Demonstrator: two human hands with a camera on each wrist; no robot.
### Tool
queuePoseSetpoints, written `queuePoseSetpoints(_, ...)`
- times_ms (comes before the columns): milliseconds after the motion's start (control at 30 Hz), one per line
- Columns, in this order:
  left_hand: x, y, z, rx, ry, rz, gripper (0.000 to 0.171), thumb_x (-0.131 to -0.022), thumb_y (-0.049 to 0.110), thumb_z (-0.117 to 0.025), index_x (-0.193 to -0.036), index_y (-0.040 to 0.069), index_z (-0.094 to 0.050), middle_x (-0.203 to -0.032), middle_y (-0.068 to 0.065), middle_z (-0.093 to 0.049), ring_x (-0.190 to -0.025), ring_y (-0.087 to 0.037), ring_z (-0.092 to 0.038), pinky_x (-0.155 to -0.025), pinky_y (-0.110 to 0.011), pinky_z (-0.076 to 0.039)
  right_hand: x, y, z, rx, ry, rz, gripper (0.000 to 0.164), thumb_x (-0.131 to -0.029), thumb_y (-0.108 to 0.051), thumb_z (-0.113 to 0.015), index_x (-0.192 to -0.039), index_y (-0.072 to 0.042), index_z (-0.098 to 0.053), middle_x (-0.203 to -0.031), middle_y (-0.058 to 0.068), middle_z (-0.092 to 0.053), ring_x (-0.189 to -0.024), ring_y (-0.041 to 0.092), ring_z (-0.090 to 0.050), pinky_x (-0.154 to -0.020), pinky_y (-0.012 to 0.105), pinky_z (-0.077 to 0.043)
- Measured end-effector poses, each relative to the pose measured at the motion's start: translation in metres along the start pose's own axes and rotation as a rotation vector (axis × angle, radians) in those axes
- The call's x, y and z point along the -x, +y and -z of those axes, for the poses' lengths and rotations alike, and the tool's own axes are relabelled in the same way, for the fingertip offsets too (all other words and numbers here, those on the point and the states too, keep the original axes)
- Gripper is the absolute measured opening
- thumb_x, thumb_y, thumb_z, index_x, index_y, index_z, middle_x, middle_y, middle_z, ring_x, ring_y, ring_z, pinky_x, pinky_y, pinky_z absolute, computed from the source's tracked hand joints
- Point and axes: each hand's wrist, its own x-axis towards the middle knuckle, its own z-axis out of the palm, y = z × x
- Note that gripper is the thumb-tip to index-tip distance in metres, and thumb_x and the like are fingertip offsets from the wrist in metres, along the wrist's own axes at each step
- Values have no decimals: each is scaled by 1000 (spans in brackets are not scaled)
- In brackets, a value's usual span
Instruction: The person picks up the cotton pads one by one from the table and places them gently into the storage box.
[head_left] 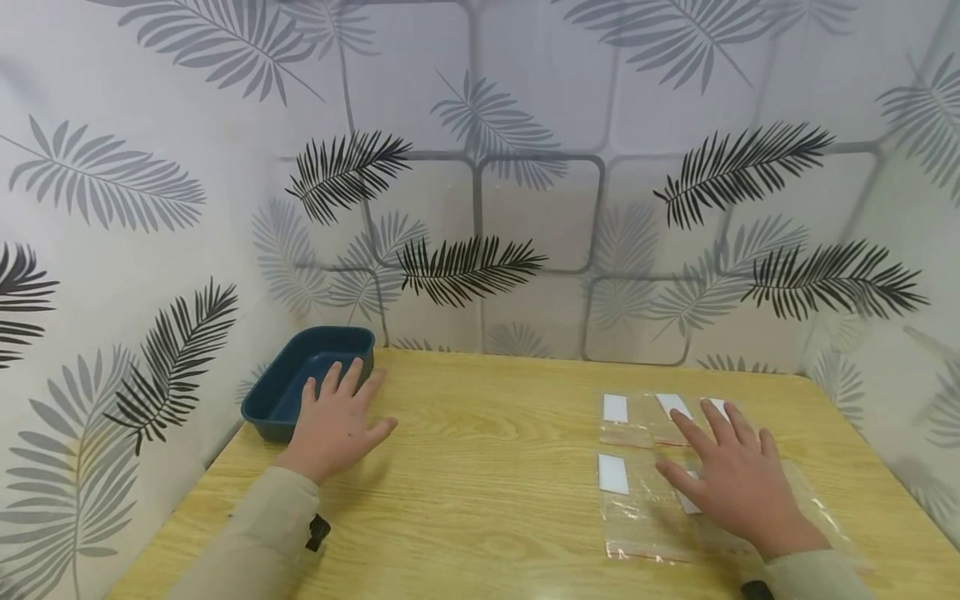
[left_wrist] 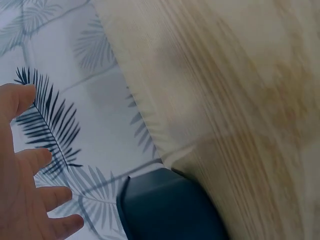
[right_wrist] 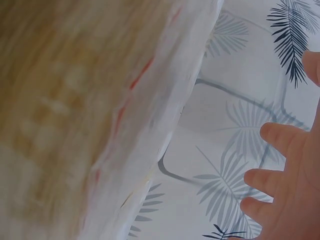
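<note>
My left hand (head_left: 337, 429) is spread above the table, its fingers overlapping the near right side of a dark blue tray (head_left: 258, 423) in the head view. The left wrist view shows the spread fingers beside the tray's dark outer wall (left_wrist: 170, 210). On the right, my right hand (head_left: 738, 483), fingers apart, hovers over several clear zip bags (head_left: 637, 525) with red seal lines. White rectangles (head_left: 613, 473) show on the bags, some partly hidden by this hand. Neither hand holds anything. In the right wrist view a bag's red line (right_wrist: 142, 72) is blurred.
The wood-grain table (head_left: 480, 467) runs to a wall (head_left: 540, 217) covered in leaf-patterned sheeting at the back, and the same sheeting stands along both sides. The tray sits in the far left corner; the bags lie flat on the right half.
</note>
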Motion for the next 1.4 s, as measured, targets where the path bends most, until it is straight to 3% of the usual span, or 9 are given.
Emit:
queuePoseSetpoints(400, 5, -41, -6, 49, -20, 77, 83, -97, 62, -55, -162, 18, -28, -163, -24, -21, -146, -52, -16, -108, -77, -7, 2, 2, -2, -2, 7, 1, 79, -95, -71, -50, -153, -17, -45, -156, 27, -33, -143, 53, -20, -100, 80, -17)
queuePoseSetpoints(567, 9, -51, -4, 53, -60, 119, 83, -98, 62, -53, -161, 14, -29, -162, -27, -20, -146, -54, -14, -106, -78, -7, 2, 2, -3, 6, 2, 7, 80, -95, -71, -49, -153, -18, -44, -156, 27, -32, -143, 53, -21, -99, 80, -18)
queuePoseSetpoints(767, 15, -55, -2, 59, -108, 143, 80, -99, 56, -56, -159, 9, -31, -161, -30, -21, -144, -57, -14, -105, -80, -8, 3, 1, -3, -1, 2, 5, 80, -95, -71, -49, -153, -17, -45, -156, 26, -33, -143, 53, -21, -99, 80, -18)
queuePoseSetpoints(1167, 17, -57, -8, 58, -248, 170, 86, -99, 66, -45, -160, 8, -27, -159, -33, -22, -142, -58, -19, -104, -80, -9, 3, 0, 1, 7, -14, -4, 79, -94, -70, -51, -152, -17, -47, -156, 25, -33, -143, 52, -21, -100, 80, -18)
queuePoseSetpoints(1400, 15, -57, -8, 70, -268, 181, 80, -102, 59, -46, -160, 6, -27, -156, -31, -31, -141, -57, -24, -104, -80, -8, 3, -2, 4, 9, -21, -6, 79, -94, -70, -52, -152, -16, -46, -156, 25, -33, -143, 52, -21, -101, 79, -18)
